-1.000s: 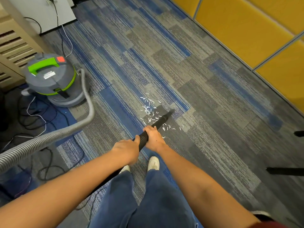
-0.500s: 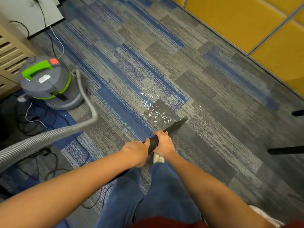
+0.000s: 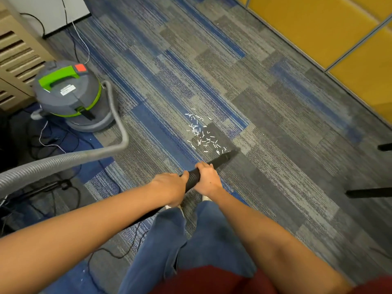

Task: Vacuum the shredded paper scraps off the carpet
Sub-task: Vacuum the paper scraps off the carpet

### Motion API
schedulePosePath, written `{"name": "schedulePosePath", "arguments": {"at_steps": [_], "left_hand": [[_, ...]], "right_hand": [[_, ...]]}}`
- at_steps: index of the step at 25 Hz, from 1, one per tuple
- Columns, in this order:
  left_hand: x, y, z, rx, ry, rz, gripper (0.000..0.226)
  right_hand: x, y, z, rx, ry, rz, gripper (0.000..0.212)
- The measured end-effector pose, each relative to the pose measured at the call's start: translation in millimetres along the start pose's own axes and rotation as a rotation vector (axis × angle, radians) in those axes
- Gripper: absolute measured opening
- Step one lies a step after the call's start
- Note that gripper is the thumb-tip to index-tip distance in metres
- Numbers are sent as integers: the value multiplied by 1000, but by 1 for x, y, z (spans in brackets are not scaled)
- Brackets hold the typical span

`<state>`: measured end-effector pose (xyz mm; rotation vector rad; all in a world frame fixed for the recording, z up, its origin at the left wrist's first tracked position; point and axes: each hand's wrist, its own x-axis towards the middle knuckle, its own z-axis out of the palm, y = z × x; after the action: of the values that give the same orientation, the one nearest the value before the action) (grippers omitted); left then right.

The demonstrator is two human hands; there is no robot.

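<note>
With left hand [image 3: 169,185] and right hand [image 3: 206,177] gripping the wand [image 3: 194,177] behind it, the crevice nozzle [image 3: 222,159] has swept sideways — nearer strays gone, most shredded paper scraps [image 3: 201,134] lying just beyond its tip.

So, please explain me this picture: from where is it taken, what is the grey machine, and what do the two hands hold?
The camera is worn on the person's head and looks down, so you see their own arms. The grey machine is a vacuum cleaner; its grey hose runs out of view, likely to the black tube. Both the left hand and the right hand grip that tube. Its tip is at the edge of white paper scraps on the striped carpet.
</note>
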<state>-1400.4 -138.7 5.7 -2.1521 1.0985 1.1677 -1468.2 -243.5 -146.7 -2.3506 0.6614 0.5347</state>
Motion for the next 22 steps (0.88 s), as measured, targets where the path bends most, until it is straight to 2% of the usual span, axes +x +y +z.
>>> {"name": "schedulePosePath", "arguments": {"at_steps": [6,18,22], "left_hand": [[7,-5,9,-4,-33,40,78],[-13,-76,23,-31,-21,-103,82],[-20,-86,30,-63,-24,-147,82]], "right_hand": [[-5,-1,8,23,-12,31,43],[25,-84,18,49,-88,-126,41],[28,-101,23,37,-117,-175,33]]}}
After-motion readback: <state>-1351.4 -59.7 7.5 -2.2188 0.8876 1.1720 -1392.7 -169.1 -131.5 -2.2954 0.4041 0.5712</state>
